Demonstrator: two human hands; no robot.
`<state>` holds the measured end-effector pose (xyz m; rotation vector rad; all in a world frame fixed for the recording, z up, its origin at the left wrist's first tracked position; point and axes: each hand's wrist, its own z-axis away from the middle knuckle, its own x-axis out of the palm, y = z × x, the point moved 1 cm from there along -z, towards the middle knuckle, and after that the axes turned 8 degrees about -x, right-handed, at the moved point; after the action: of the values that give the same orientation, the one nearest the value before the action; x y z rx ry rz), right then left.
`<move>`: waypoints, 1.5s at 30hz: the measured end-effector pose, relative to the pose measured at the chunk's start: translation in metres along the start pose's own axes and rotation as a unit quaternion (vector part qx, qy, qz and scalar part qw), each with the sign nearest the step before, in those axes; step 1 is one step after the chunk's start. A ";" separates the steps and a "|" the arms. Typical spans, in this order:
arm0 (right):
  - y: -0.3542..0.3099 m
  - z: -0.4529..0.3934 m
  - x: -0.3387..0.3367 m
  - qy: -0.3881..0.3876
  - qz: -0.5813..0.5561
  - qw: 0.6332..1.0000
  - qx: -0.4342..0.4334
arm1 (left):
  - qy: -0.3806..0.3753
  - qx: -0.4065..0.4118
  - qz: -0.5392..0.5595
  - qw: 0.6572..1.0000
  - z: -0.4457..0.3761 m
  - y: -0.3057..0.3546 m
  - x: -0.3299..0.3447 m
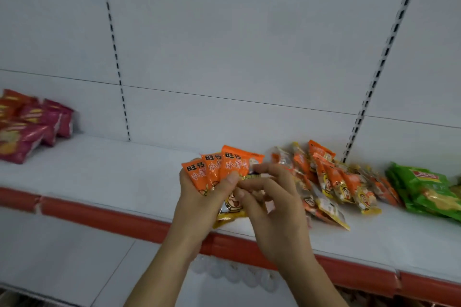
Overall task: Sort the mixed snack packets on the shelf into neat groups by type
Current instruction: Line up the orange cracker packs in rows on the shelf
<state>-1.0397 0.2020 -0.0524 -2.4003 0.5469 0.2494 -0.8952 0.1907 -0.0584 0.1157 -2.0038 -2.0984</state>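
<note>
Holding orange packets (219,169), both hands (199,197), shelf (99,177)

Fanned orange packets (219,169) in hands (249,197)

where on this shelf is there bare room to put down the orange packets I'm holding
Bare shelf runs from the pink chip bags on the left to your left hand. Right of your hands it is crowded: the orange packet pile sits close to the green bags.
</note>
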 end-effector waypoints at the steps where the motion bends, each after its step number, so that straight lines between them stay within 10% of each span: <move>1: -0.010 0.000 0.014 -0.003 -0.027 1.000 0.014 | -0.005 -0.006 0.006 1.000 -0.001 0.001 -0.020; 18: -0.133 -0.020 0.267 -0.123 -0.194 0.945 0.233 | 0.053 -0.007 0.048 0.997 -0.042 0.022 -0.301; 27: -0.104 -0.097 0.346 -0.210 -0.119 0.946 0.216 | 0.073 -0.001 0.007 0.997 -0.139 0.043 -0.361; 32: -0.061 -0.148 0.379 -0.099 -0.075 0.960 0.250 | 0.112 0.023 -0.044 0.992 -0.185 0.053 -0.395; 45: 0.020 -0.176 0.517 -0.119 0.113 0.938 0.306 | -0.047 -0.031 -0.029 0.998 -0.240 0.048 -0.455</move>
<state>-0.5795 -0.0901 -0.0895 -1.6784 0.6704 0.3972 -0.3966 0.0573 -0.0726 0.0683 -2.0090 -2.2383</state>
